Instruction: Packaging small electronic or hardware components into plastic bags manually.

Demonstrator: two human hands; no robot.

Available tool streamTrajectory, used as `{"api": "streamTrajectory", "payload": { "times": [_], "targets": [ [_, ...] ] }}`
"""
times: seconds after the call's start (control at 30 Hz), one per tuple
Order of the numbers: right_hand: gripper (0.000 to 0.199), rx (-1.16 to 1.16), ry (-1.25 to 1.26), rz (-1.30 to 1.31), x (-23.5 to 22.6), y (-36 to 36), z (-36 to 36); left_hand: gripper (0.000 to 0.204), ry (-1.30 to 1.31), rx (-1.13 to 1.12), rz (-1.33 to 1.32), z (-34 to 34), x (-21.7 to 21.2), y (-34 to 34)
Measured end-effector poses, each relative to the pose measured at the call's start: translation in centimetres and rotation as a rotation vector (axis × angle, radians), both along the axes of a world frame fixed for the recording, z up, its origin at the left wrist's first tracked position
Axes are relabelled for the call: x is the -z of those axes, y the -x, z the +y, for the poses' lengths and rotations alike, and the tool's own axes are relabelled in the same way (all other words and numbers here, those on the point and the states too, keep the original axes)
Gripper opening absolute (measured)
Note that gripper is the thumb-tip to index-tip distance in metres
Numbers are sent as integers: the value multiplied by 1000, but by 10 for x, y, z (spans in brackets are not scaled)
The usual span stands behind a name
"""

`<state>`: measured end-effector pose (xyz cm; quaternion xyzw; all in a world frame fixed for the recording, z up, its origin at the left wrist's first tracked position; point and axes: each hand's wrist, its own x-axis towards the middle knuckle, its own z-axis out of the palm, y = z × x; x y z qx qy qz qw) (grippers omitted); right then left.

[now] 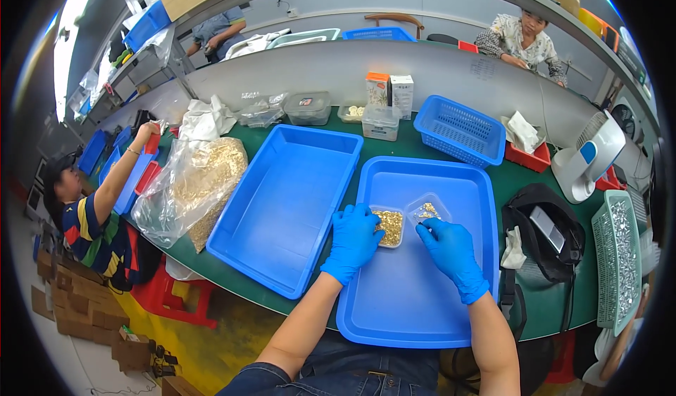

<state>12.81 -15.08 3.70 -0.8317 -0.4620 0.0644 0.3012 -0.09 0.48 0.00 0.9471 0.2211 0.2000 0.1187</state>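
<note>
My gloved left hand [354, 235] steadies a light, flimsy clear tray of brass parts [389, 227] by its rim while my right hand [445, 244] pinches one piece.

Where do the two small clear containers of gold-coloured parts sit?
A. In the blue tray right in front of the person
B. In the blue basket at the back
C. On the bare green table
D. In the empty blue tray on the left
A: both clear containers rest on the floor of the near blue tray, with the left hand at one and the right hand at the other.
</note>
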Motion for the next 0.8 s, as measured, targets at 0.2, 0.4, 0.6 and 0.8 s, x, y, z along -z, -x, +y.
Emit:
{"api": "streamTrajectory", "payload": {
  "times": [0.2, 0.4, 0.6, 0.8],
  "targets": [
    [23, -74, 18, 1, 0, 8, 8, 12, -41, -7, -27, 7, 6, -9],
    [21, -112, -36, -17, 5, 18, 8, 5, -12, -17, -105, 8, 12, -6],
    [19, -66, -39, 60, 1, 24, 4, 8, 89, 0, -282, 3, 12, -6],
    [19, -164, -209, 70, 5, 22, 8, 15, 786, 121, -527, 2, 7, -9]
  ]
}}
